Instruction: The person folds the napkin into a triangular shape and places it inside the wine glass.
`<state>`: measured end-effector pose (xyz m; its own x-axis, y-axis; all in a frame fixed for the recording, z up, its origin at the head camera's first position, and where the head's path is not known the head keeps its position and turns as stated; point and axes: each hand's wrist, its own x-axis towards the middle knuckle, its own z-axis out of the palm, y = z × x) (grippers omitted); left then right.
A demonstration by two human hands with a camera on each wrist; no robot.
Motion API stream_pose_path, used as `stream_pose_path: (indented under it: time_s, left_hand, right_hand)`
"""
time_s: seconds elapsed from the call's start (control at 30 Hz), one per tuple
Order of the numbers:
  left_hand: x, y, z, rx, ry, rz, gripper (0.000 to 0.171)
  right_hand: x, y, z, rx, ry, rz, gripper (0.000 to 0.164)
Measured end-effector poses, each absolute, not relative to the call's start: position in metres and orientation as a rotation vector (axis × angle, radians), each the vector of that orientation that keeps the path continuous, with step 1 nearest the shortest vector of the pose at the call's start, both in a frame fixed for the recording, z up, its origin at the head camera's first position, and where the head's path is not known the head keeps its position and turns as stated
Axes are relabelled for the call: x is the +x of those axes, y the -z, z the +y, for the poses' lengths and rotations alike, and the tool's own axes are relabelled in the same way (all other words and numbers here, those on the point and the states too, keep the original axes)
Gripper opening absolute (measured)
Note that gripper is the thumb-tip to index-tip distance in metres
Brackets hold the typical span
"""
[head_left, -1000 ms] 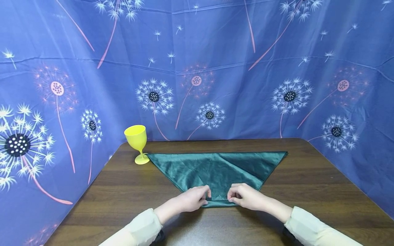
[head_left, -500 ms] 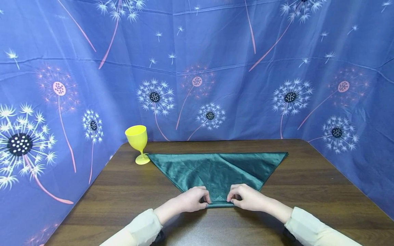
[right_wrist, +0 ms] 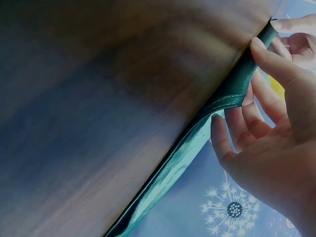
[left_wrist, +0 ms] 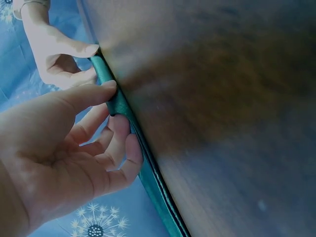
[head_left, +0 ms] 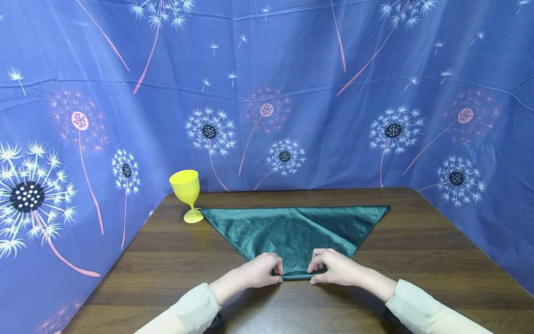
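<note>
A dark green satin cloth (head_left: 288, 232) lies on the table in a folded triangle, its long edge at the back. Its near end is turned over into a narrow roll (head_left: 297, 275). My left hand (head_left: 263, 270) pinches the left end of this roll, thumb in front and fingers behind. At the roll's right end, my right hand (head_left: 333, 267) pinches it the same way. In the left wrist view, the thumb of my left hand (left_wrist: 74, 148) presses the green roll (left_wrist: 116, 104). The right wrist view has my right hand (right_wrist: 276, 118) around the cloth's edge (right_wrist: 234, 84).
A yellow plastic goblet (head_left: 186, 190) stands at the back left, its foot by the cloth's left corner. Brown wood tabletop (head_left: 421, 260) surrounds the cloth. A blue dandelion-print curtain (head_left: 325, 106) hangs behind and along both sides.
The flat fold at the cloth's near end has become a tighter, rounder roll. Both thumbs have come down in front of it; the hands have otherwise hardly shifted.
</note>
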<state>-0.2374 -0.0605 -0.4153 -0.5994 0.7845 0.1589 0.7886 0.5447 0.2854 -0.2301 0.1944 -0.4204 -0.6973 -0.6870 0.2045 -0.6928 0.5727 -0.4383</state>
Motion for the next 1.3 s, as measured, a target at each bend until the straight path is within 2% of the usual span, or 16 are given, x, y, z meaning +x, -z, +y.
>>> stream_pose_path:
  time_s: [0.3, 1.1, 1.3]
  left_hand:
    - [-0.2360, 0.4156, -0.0613, -1.360, 0.521, -2.791, 0.006]
    - [-0.2316, 0.4168, -0.0639, -1.294, 0.573, -2.866, 0.005]
    - [-0.2307, 0.4161, -0.0639, -1.264, 0.550, -2.882, 0.005]
  right_hand:
    - [-0.2294, 0.4207, 0.1938, 1.227, -0.764, -2.755, 0.007]
    - [-0.2282, 0.4202, 0.1917, 1.313, -0.729, -2.643, 0.014]
    - [-0.2296, 0.4197, 0.1912, 1.257, -0.751, -2.677, 0.008]
